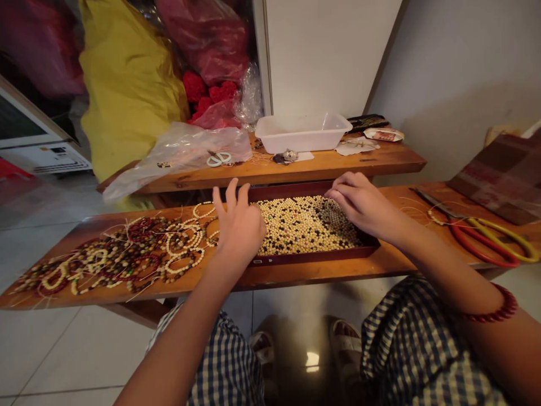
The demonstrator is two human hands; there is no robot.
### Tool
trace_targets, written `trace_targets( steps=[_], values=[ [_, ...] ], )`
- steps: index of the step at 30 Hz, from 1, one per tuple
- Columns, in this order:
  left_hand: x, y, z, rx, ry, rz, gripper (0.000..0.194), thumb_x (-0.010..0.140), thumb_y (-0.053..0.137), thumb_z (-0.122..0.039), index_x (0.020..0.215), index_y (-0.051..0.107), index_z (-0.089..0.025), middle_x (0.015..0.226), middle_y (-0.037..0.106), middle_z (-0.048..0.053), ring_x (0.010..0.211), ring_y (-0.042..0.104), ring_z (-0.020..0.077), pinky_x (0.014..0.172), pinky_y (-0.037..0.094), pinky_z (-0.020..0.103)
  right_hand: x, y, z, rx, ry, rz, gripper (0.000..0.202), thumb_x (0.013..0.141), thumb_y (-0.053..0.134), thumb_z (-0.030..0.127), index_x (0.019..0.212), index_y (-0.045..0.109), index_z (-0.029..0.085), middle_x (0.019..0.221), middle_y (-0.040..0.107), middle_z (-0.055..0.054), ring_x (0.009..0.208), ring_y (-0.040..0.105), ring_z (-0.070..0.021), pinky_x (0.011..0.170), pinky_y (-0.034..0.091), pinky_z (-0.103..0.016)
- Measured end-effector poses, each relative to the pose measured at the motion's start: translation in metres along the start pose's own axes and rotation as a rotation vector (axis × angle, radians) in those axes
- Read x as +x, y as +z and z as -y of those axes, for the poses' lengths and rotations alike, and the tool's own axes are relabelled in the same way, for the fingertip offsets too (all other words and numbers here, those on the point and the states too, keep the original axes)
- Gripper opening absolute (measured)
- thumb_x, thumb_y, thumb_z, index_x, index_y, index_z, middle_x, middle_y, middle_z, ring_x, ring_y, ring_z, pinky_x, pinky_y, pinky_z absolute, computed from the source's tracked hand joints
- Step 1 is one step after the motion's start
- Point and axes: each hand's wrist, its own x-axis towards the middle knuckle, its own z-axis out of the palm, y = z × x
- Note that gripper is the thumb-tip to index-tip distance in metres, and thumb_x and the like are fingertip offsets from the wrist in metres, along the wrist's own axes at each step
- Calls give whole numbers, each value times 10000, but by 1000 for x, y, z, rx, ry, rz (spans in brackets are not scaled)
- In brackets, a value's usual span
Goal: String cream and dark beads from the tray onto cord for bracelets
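A long dark red box (321,255) on the front bench holds a bed of small beads (291,225), mostly cream with dark ones among them. My left hand (240,225) is over the box's left end. Three of its fingers stick up, while the thumb and forefinger curl together in what looks like a pinch; whatever is between them is hidden. Above the box's right end, my right hand (359,203) is closed with its fingertips pressed together. Anything in that pinch is too small to make out. Left of the box lies a heap of beaded bracelets (127,254).
Large scissors (486,231) with red and yellow handles lie on the bench at right, near a taped carton (502,175). On the rear bench are a white plastic tub (302,141), small scissors (218,159) and a clear plastic bag (181,149).
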Motion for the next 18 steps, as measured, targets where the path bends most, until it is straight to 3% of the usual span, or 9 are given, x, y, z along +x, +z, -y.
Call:
trace_targets(
  steps=[3,6,11,14,18],
  values=[
    [8,4,-2,-108,163,149,237,821,461,-196,820,698,-174,1097,627,101,1115,511,265,1100,187,484,0,-4,5,-20,11,-133,387,931,349,366,1040,658,160,864,508,-103,840,494,-224,776,413,-362],
    [13,13,-2,-287,203,329,198,811,500,-207,766,690,-178,875,672,92,906,597,231,1062,249,461,0,-10,16,90,5,-159,361,938,358,324,1108,638,172,819,526,-80,750,519,-192,704,416,-335],
    [19,23,4,-537,93,427,89,739,601,-228,723,682,-197,850,677,92,869,609,223,903,418,337,1,-13,32,288,10,-176,265,913,426,275,932,680,202,849,611,-81,764,569,-189,724,435,-340],
    [23,27,7,-620,101,458,106,701,618,-216,773,694,-196,853,687,77,856,617,208,860,446,308,2,-12,35,372,58,-197,273,912,437,291,857,687,196,812,611,-71,772,575,-183,753,444,-339],
    [27,30,6,-662,69,438,100,667,624,-172,731,701,-185,811,699,75,801,628,200,834,458,307,3,-11,35,431,143,-227,289,916,438,323,895,694,190,818,626,-59,778,582,-169,743,437,-316]
  ],
)
